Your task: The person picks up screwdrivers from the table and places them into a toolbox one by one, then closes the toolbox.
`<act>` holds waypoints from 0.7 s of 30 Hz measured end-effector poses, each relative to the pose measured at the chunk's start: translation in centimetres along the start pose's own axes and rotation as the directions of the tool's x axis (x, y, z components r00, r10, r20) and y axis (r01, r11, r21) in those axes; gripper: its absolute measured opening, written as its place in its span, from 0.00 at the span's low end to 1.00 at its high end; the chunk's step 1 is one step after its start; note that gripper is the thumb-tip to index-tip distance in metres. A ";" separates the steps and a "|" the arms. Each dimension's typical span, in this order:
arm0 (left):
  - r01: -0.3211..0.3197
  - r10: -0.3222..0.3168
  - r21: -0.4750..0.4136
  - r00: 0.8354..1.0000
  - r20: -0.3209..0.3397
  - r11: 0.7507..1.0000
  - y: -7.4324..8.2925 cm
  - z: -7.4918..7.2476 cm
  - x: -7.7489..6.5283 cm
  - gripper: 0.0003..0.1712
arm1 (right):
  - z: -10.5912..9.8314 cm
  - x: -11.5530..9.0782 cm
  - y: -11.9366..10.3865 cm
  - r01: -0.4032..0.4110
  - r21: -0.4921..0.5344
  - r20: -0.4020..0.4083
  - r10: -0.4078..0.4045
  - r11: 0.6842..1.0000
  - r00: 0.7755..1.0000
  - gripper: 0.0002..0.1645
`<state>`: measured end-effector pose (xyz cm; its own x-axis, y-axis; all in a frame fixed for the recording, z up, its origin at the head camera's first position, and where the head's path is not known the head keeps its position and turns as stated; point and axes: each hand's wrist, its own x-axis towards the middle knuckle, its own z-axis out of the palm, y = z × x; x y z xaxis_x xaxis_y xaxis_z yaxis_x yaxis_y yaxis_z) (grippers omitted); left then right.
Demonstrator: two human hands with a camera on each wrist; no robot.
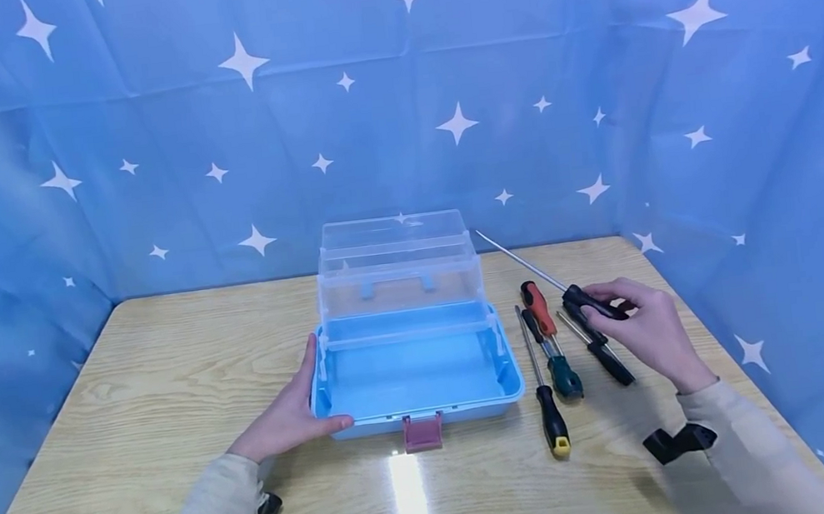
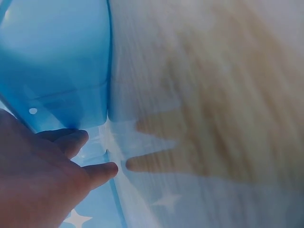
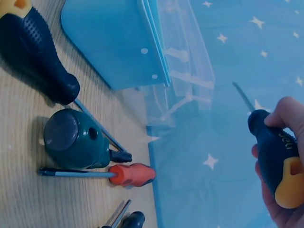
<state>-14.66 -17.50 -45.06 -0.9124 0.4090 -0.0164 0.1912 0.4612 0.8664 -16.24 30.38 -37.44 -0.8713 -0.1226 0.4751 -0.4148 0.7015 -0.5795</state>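
Observation:
A light-blue toolbox (image 1: 408, 366) stands on the table with its clear lid (image 1: 396, 246) raised at the back and its pink latch (image 1: 423, 432) hanging at the front. My left hand (image 1: 288, 412) rests against the box's left side, its thumb along the front corner; extended fingers (image 2: 102, 175) show beside the blue wall. To the right of the box, my right hand (image 1: 646, 333) grips a screwdriver (image 3: 273, 152) by its black-and-yellow handle. Its long shaft (image 1: 521, 260) points up and left. No tools show inside the box.
Right of the box lie several screwdrivers: a black-and-yellow one (image 1: 553, 422), a green one (image 1: 565, 378), a red-and-black one (image 1: 537, 307) and black-handled ones (image 1: 612, 365). A blue curtain (image 1: 368, 127) with white stars borders the wooden table (image 1: 183, 373).

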 end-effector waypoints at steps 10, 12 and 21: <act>0.006 -0.006 -0.008 1.000 -0.006 1.000 0.1 0.1 0.1 0.73 | 1.2 0.8 -1.2 0.079 0.037 0.040 -0.080 0.996 0.996 0.13; 0.007 -0.007 -0.003 1.000 -0.005 1.000 0.1 0.1 0.0 0.74 | 1.6 0.9 -1.3 0.089 0.051 0.049 -0.091 0.995 0.995 0.13; 0.003 -0.003 -0.021 1.000 -0.002 1.000 0.1 0.0 0.0 0.73 | 3.0 1.1 -1.8 0.088 0.108 0.100 -0.099 0.990 0.990 0.14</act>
<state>-14.62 -17.43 -44.99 -0.9136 0.4062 -0.0181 0.1808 0.4458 0.8767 -17.26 26.88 -37.88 -0.8481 -0.2611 0.4610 -0.5154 0.6082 -0.6036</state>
